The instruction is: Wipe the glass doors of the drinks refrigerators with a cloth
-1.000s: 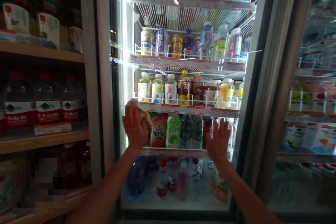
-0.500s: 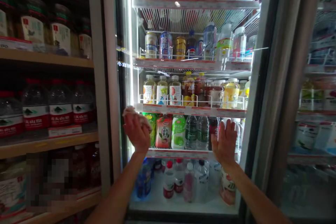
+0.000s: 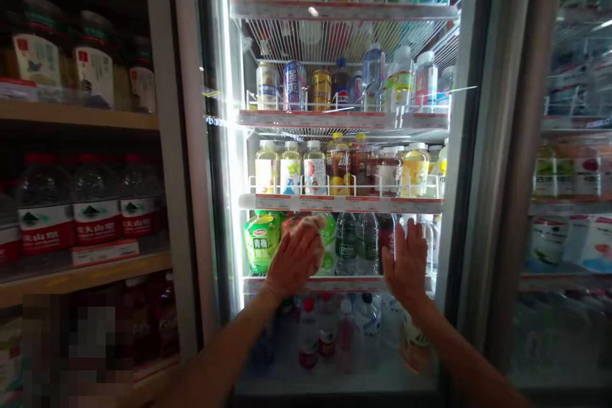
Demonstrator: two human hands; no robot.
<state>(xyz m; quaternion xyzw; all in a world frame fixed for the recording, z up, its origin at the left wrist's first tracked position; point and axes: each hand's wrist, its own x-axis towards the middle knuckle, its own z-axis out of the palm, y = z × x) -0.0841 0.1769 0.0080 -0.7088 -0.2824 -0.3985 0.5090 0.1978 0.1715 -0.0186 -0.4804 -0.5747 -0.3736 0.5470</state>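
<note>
A pale crumpled cloth (image 3: 313, 224) lies under my left hand (image 3: 297, 258), which presses it flat against the glass door (image 3: 354, 357) of a lit drinks fridge. Only the cloth's edge shows past my fingertips. My right hand (image 3: 406, 261) rests on or very near the same glass, farther right, with its fingers stretched out and nothing in them. Behind the glass, my left hand partly covers a red bottle and a green bottle (image 3: 329, 236). Between my hands stand clear water bottles (image 3: 356, 245), and a green plum drink bottle (image 3: 262, 242) is to the left.
Fridge shelves (image 3: 344, 120) hold rows of bottles and cans. On the left, an open wooden shelf (image 3: 81, 116) carries large bottles with red caps (image 3: 98, 197). A metal door frame (image 3: 507, 159) runs upright on the right, beside another glass-fronted fridge with drinks (image 3: 554, 236).
My left hand has moved right across the glass with the cloth, uncovering the green plum drink bottle. My right hand stays nearly in place. The view has shifted slightly.
</note>
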